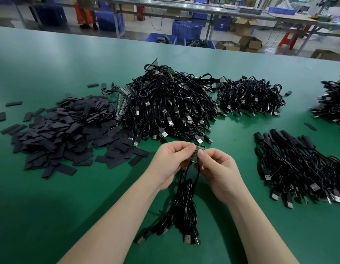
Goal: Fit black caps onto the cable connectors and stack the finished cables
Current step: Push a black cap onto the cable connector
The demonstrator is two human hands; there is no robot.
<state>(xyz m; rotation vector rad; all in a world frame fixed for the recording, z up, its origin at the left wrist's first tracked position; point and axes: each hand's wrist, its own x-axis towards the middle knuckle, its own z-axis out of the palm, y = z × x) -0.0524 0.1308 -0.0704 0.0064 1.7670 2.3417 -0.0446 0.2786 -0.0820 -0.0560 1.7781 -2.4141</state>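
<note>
My left hand (170,161) and my right hand (217,169) meet above the green table (51,206), both pinching a small strip of green circuit-board connectors (197,152). Black cables (184,204) hang from that strip and their USB plugs lie on the table near me. A loose heap of flat black caps (66,130) spreads on the left. Behind my hands rises a big pile of uncapped black cables (169,105). Capped cables lie side by side in a stack (298,164) on the right.
Two more cable piles sit further back, one at centre right (251,96) and one at the right edge (333,103). A single cap (310,126) lies alone on the right. Beyond the table edge stand blue crates (186,30), cardboard boxes and other workbenches.
</note>
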